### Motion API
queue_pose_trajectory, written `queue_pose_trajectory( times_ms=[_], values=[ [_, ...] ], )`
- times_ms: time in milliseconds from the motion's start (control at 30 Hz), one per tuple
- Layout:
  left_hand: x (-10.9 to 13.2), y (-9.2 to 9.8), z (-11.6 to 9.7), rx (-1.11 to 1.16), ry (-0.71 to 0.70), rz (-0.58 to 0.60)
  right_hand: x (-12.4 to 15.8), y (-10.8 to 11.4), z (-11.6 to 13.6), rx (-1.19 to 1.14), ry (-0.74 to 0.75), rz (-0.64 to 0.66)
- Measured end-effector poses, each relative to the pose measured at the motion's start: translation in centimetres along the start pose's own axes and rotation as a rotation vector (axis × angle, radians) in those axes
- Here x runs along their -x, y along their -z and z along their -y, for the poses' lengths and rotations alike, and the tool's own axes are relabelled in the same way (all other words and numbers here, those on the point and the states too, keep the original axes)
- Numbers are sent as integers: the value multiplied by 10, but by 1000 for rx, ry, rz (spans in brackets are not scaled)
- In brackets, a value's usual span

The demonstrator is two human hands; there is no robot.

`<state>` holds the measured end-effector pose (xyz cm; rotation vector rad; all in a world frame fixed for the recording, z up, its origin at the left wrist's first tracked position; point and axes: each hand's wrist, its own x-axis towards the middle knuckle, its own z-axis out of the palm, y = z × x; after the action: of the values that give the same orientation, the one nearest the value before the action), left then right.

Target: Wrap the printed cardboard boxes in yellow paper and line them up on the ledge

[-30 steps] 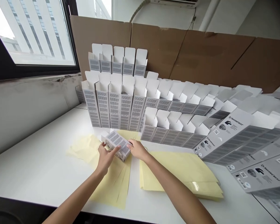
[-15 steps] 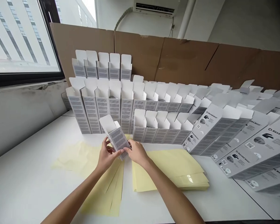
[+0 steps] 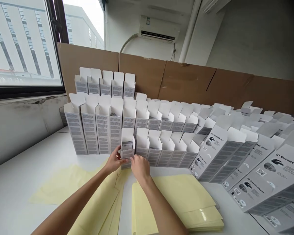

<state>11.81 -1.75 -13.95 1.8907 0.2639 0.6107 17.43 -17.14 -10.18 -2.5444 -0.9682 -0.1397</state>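
Note:
A small white and grey carton (image 3: 127, 147) stands upright with its top flap open, at the left end of the front row of open cartons (image 3: 166, 148). My left hand (image 3: 114, 161) grips its left side with fingers curled round it. My right hand (image 3: 139, 165) holds its lower right edge, fingers pressed against it. Yellow paper sheets (image 3: 183, 195) lie on the white table (image 3: 19, 182) under my forearms.
Taller rows of open cartons (image 3: 98, 125) stand behind, with more (image 3: 105, 81) stacked higher. Larger printed boxes (image 3: 264, 169) lean at the right. A brown cardboard wall (image 3: 186, 81) closes off the back. A window (image 3: 22, 45) is at the left.
The carton lay tilted in both hands on the yellow sheets; it has been raised upright and moved forward to the left end of the front row. The camera has tilted up.

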Motion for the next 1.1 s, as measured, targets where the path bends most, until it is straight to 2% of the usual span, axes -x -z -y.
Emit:
queue_pose_trajectory(
  times_ms=[100,267,367,500,633,733,867,1000,1100],
  values=[
    [-7,-7,5,14,50,-30,1,-7,-4,-19,35,-8],
    [-12,-15,12,27,-49,-98,1,-15,-8,-86,111,-5],
    [-12,-17,17,2,-61,-131,0,-19,-9,-155,134,-6],
    [-10,-18,23,-30,-60,-168,-2,-25,-13,-217,145,3],
    [-2,-12,16,-41,-71,-161,-3,-29,-16,-273,215,-20],
    [11,1,6,-39,-80,-117,-1,-29,-12,-278,331,-34],
    [33,33,-3,-33,-70,-69,5,-26,9,-149,490,-19],
    [52,73,-3,-12,-43,-84,6,-24,49,-46,579,60],
    [64,107,2,3,-28,-118,-2,-30,88,-77,611,96]
  ],
)
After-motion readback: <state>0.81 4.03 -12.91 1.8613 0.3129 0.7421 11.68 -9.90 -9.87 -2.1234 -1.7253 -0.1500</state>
